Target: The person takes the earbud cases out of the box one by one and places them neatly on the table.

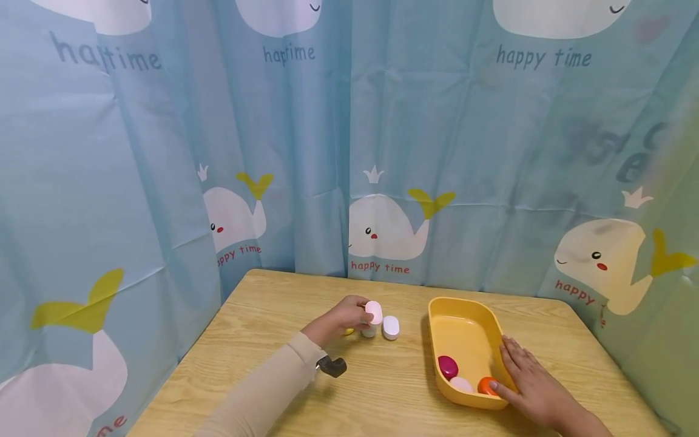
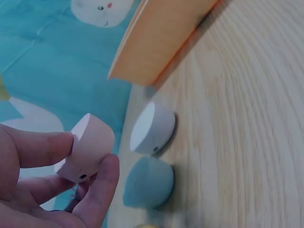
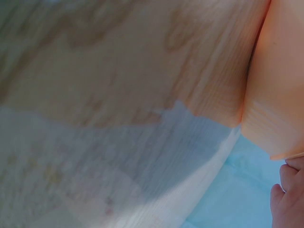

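Head — left hand (image 1: 349, 312), block (image 1: 374, 310) (pink), pinched

A pale blue curtain (image 1: 322, 139) hangs in loose vertical folds behind a light wood-grain table (image 1: 267, 309) with rounded far corners. White cartoon whales (image 1: 384, 230) are printed on it, with yellow-green tail flukes (image 1: 431, 203); small white crowns (image 1: 374, 175) float above some of them. Red "happy time" lettering (image 1: 379, 267) runs beneath the lower row, and grey-blue lettering (image 1: 544, 56) beneath the upper whales, which the top edge cuts off. A faint pinkish heart (image 1: 652, 27) shows at upper right.
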Motion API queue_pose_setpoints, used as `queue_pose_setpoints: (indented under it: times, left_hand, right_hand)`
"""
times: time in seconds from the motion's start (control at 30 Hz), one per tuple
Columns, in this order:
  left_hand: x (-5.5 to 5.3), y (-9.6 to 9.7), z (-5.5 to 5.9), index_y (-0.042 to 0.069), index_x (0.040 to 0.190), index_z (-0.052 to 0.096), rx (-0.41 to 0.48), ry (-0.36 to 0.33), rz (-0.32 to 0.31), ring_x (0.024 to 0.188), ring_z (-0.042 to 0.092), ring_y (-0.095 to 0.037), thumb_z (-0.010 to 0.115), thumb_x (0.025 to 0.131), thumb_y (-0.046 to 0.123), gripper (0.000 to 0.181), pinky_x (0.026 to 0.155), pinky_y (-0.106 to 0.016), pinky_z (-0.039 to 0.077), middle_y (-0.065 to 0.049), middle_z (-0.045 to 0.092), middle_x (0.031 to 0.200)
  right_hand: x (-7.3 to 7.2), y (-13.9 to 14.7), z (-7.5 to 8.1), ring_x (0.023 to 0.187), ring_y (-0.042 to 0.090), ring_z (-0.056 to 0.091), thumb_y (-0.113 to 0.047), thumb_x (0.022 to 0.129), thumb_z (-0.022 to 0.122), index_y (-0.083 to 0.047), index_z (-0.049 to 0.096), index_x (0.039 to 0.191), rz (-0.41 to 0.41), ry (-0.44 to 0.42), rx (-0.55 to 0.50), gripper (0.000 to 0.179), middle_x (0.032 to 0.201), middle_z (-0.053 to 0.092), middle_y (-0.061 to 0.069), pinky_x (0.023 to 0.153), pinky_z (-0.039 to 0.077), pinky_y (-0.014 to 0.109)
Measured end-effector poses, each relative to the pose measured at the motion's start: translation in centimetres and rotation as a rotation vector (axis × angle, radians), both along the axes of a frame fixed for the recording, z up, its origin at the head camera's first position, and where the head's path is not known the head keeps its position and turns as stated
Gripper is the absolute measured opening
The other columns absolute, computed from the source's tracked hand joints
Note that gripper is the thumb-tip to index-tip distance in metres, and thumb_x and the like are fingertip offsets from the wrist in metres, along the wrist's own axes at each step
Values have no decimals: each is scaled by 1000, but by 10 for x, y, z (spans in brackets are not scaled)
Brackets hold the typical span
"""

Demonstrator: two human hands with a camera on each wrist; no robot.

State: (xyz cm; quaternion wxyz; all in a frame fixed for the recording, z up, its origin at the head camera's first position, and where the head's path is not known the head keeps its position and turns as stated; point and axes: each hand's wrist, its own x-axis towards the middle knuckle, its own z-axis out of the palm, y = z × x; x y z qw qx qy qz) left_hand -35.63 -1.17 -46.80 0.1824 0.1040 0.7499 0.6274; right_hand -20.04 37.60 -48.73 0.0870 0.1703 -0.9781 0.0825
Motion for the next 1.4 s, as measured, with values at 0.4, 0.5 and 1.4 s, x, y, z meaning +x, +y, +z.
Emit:
queue_pose_setpoints:
  times: [0.4, 0.5, 1.4]
  left_hand:
    - [-5, -23, -4, -12, 129, 48, -7, -33, 72, 96, 59, -28, 58, 88, -13, 42, 82, -41, 56, -20, 55, 112]
    - [-5, -30, -6, -13, 129, 48, -2, -23, 65, 94, 59, -27, 57, 87, -13, 43, 82, -41, 56, -21, 55, 113]
    - [-7, -93, -18, -14, 129, 49, -104, -31, 171, 94, 58, -29, 55, 88, -14, 42, 79, -37, 57, -24, 55, 116]
  right_hand:
    - [0, 0, 0, 141, 40, 22, -52, 96, 53, 12, 33, 144, 7, 8, 8, 83, 153, 25, 26, 104, -17, 11]
    - [0, 0, 0, 142, 38, 21, -51, 96, 53, 11, 32, 145, 6, 10, 4, 82, 153, 25, 26, 104, -16, 11]
    - [1, 0, 1, 143, 36, 19, -52, 96, 53, 11, 34, 144, 2, 17, 20, 81, 153, 26, 26, 105, -17, 14]
